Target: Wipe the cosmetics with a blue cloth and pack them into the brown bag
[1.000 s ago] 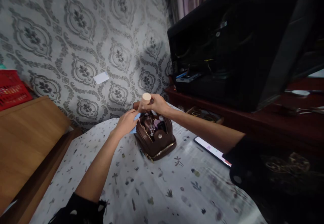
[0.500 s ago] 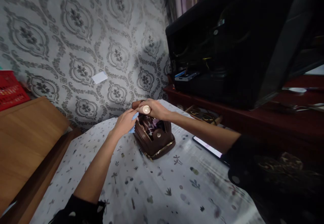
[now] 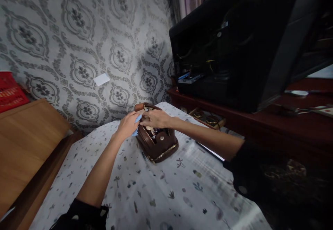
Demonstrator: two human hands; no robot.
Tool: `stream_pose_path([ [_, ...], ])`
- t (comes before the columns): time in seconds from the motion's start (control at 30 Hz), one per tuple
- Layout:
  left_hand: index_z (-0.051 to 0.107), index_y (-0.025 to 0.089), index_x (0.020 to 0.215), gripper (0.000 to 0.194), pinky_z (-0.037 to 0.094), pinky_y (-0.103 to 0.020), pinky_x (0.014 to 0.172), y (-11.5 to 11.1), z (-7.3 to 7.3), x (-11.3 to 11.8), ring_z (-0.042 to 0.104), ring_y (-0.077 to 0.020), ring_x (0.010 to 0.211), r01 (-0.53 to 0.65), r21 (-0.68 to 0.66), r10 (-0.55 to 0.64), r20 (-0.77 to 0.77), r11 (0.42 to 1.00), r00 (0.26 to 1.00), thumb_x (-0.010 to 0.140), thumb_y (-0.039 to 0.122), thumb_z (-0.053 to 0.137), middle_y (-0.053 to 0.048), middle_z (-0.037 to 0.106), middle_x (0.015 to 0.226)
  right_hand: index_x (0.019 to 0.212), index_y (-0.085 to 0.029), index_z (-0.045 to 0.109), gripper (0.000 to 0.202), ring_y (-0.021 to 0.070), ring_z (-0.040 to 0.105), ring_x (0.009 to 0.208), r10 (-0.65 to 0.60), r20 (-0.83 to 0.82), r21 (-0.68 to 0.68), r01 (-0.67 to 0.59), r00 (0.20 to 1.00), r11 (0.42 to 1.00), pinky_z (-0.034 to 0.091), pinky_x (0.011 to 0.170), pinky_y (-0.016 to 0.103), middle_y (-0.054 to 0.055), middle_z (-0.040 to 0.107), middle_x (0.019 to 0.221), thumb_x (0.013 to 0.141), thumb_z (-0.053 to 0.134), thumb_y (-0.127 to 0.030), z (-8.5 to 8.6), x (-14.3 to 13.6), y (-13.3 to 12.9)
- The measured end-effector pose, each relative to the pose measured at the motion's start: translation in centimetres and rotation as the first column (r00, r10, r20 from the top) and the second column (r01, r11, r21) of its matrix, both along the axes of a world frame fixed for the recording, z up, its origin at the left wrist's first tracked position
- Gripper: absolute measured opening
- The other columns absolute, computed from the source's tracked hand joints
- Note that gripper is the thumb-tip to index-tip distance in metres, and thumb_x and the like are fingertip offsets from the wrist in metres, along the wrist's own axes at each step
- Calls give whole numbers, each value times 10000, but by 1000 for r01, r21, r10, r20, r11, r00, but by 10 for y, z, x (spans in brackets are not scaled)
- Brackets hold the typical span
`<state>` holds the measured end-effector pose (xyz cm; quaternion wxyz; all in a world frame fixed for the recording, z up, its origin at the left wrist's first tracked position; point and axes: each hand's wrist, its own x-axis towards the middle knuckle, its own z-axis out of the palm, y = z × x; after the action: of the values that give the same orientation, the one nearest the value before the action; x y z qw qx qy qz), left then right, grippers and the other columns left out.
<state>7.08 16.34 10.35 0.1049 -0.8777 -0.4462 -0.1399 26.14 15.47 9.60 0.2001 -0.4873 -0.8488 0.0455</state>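
Observation:
A brown leather bag (image 3: 156,150) with a gold zip stands open on the patterned cloth, several small items crowded inside. My left hand (image 3: 127,124) is closed on a light-blue cloth (image 3: 135,131) at the bag's left rim. Over the opening, my right hand (image 3: 157,118) is bent downward with its fingers drawn together; what they grip is hidden. Just below those fingers, inside the bag, shows a pale round end (image 3: 149,128) of a small beige container. Behind the hands rises the bag's brown handle (image 3: 140,106).
A phone (image 3: 210,150) lies under my right forearm. To the right are a small wooden tray (image 3: 220,122) and a dark red shelf (image 3: 260,119) bearing a large black cabinet-like object (image 3: 234,56). On the left stand a wooden board (image 3: 33,143) and a red basket (image 3: 11,91).
My right hand has lowered toward the bag's opening, and the beige round end, earlier above the rim, is now down inside. My left hand stays in place with the blue cloth.

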Motion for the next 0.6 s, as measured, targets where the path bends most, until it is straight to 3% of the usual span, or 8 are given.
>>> stream_pose_path([
  [0.07, 650, 213, 1110, 290, 499, -358, 935, -1, 0, 0, 613, -263, 1104, -2, -4, 2, 4, 1000, 1000, 904, 152, 456, -96, 646, 1160, 1224, -282, 669, 416, 282, 691, 1024, -31, 12, -24, 31, 999, 999, 481, 763, 300, 79, 744, 1087, 876, 603, -501, 3, -2, -4],
  [0.23, 660, 226, 1074, 264, 504, -363, 932, -1, -1, 3, 619, -267, 1089, -12, -9, 12, 31, 1000, 999, 898, 158, 475, -91, 647, 1159, 1031, -267, 721, 256, 273, 710, 926, -88, 46, -52, 91, 995, 994, 463, 672, 286, 70, 756, 1002, 799, 625, -315, 9, 0, -12],
  [0.43, 648, 219, 1052, 237, 478, -379, 984, -1, -4, 5, 591, -275, 1148, -9, -25, 11, 109, 1000, 994, 886, 141, 499, -98, 647, 1161, 1026, -226, 721, 246, 305, 707, 944, -118, 66, -25, 120, 991, 992, 476, 706, 328, 128, 756, 1011, 829, 588, -287, 8, 0, -16],
  [0.6, 639, 220, 1072, 226, 447, -402, 1028, -1, -11, 5, 573, -273, 1183, 4, -49, 9, 267, 999, 964, 919, 185, 476, -105, 663, 1173, 1032, -220, 727, 261, 325, 708, 922, -110, 42, -20, 111, 993, 994, 460, 679, 342, 143, 760, 1009, 869, 555, -329, 10, 0, -19],
])
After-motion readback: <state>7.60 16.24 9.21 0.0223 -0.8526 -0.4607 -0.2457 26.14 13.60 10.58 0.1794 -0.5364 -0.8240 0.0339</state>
